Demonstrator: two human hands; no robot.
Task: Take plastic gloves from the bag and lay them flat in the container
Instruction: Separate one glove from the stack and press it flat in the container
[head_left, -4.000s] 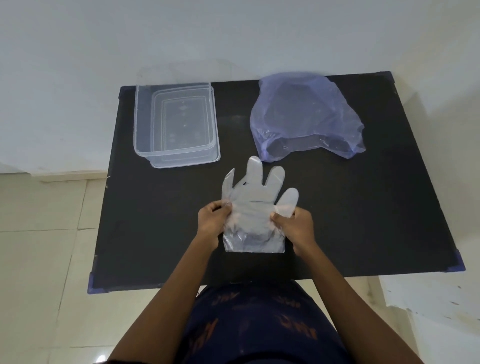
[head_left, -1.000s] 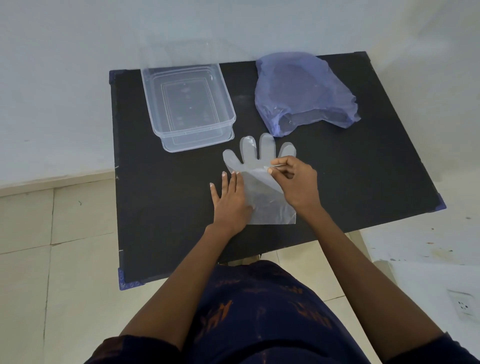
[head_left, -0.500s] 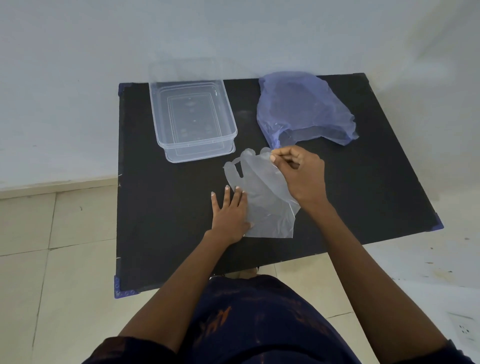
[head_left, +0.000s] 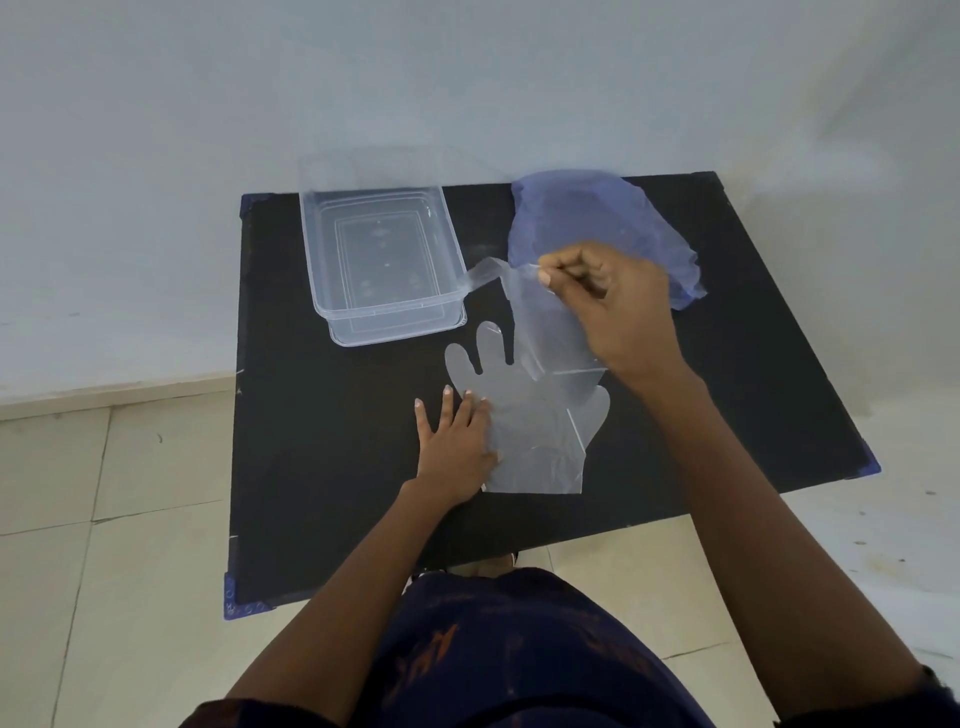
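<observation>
A clear plastic glove (head_left: 540, 431) lies flat on the black table (head_left: 322, 467), and my left hand (head_left: 457, 441) presses its left edge down with straight fingers. My right hand (head_left: 608, 306) pinches a second clear glove (head_left: 545, 327) by its finger end and holds it lifted above the first one; it hangs down from the pinch. The clear rectangular container (head_left: 384, 265) stands at the back left of the table with nothing visible inside. The bluish plastic bag (head_left: 597, 223) lies at the back right, partly behind my right hand.
A white wall runs behind the table. Tiled floor shows to the left and below the table's front edge. Bare black table surface lies to the left of my left hand and to the right of my right arm.
My right hand has peeled the upper glove off the lower one and raised it toward the back. My left hand stays pressed on the lower glove.
</observation>
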